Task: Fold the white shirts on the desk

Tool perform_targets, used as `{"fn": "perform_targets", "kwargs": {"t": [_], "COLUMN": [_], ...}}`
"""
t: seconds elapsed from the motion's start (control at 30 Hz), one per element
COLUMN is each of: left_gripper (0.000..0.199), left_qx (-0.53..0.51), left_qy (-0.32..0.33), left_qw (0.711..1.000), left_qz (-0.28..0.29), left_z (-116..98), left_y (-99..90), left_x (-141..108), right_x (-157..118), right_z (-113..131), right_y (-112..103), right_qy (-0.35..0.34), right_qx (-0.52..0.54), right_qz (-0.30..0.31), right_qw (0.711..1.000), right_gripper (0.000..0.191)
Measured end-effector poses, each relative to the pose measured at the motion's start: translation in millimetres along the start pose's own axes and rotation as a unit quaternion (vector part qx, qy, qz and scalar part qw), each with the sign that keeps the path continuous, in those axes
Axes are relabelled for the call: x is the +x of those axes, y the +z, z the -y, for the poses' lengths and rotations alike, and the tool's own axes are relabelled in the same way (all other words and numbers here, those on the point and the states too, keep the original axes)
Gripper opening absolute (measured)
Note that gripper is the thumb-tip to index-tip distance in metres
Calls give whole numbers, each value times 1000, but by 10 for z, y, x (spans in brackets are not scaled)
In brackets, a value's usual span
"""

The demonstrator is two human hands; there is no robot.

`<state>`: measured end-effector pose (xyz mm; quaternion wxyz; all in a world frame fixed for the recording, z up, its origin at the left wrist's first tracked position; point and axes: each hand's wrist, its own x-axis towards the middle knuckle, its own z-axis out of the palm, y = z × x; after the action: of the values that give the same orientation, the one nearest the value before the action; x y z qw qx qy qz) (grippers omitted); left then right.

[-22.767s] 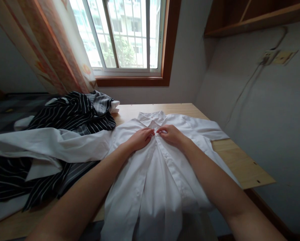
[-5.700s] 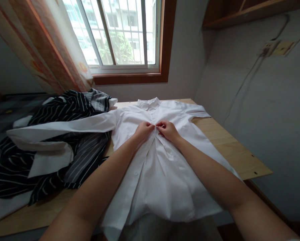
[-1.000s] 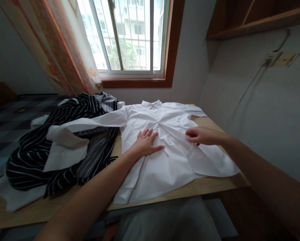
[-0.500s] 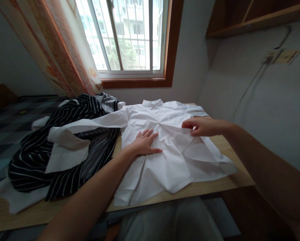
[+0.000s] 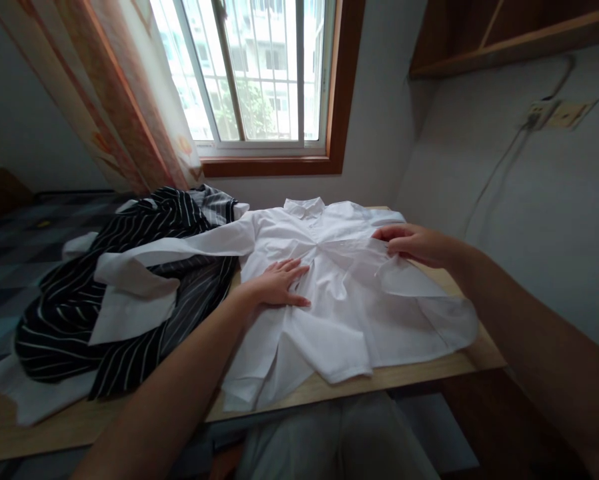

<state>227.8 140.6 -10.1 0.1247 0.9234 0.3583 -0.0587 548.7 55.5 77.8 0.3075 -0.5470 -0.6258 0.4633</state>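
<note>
A white collared shirt (image 5: 324,340) lies spread and creased on a pale wooden board (image 5: 299,393), its collar toward the window. One sleeve stretches left over dark striped clothes. My left hand (image 5: 278,283) rests flat on the middle of the shirt, fingers spread. At the shirt's right side, my right hand (image 5: 404,241) pinches the white fabric, and folds pull from there toward the middle. The fingertips of my right hand are partly hidden by the cloth.
Black and white striped clothes (image 5: 179,320) are heaped on the left, beside a checked bedspread (image 5: 4,273). Behind are a window (image 5: 259,73) and a curtain (image 5: 129,80). A wooden shelf (image 5: 519,50) and a socket with a cable (image 5: 542,113) are at the right.
My right hand has moved right and slightly up with the pinched fabric, shifting the shirt's lower right part. My left hand has slid a little to the left.
</note>
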Motion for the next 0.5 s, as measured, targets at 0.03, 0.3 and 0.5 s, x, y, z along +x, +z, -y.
{"fn": "perform_targets", "kwargs": {"t": [0.03, 0.3, 0.5], "left_gripper": [103, 99, 96], "left_qx": [0, -16, -29], "left_qy": [1, 11, 9], "left_qw": [1000, 1000, 999], "left_qz": [-1, -11, -30], "left_z": [4, 10, 16], "left_y": [0, -2, 24], "left_x": [-1, -23, -22], "right_x": [29, 172, 247], "right_z": [44, -90, 8], "right_y": [69, 749, 700], "right_qy": [-2, 90, 59], "right_qx": [31, 14, -149], "right_qz": [7, 264, 260], "right_qw": [999, 960, 952], "right_gripper": [32, 40, 22]}}
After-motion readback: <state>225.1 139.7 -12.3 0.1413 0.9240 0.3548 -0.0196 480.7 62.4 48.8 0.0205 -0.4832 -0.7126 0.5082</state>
